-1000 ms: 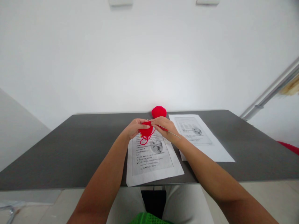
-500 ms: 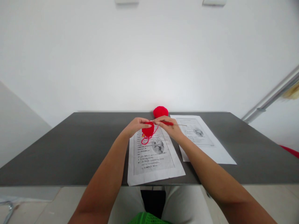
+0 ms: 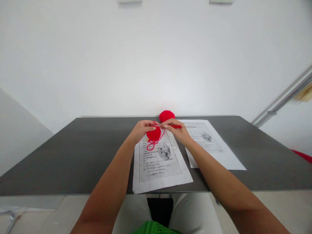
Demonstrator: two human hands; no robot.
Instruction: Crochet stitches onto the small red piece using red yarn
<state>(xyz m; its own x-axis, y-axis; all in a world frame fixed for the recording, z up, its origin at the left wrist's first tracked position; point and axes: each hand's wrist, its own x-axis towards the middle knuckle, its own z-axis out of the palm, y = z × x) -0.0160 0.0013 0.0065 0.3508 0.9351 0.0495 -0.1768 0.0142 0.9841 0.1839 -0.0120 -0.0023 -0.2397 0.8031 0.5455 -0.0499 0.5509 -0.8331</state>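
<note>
A small red crochet piece (image 3: 153,134) is pinched between the thumb and fingers of my left hand (image 3: 142,130). My right hand (image 3: 177,130) grips a crochet hook (image 3: 177,126) by its red handle. The hook's thin tip meets the upper edge of the piece, while its other metal end points right. A loose loop of red yarn (image 3: 151,147) hangs below the piece, and a small yellow marker (image 3: 147,140) shows at its lower left. Behind my hands a ball of red yarn (image 3: 167,115) rests at the table's back edge.
Two printed sheets lie on the dark table (image 3: 73,156): one sheet (image 3: 161,182) under my hands, another sheet (image 3: 219,157) to the right. A white wall (image 3: 156,65) rises right behind the table. A grey pipe (image 3: 287,100) runs along the right side.
The crochet piece has turned slightly and shows a rounder face. The hook in my right hand lies more level, and a strand of yarn now stands up by the left fingers.
</note>
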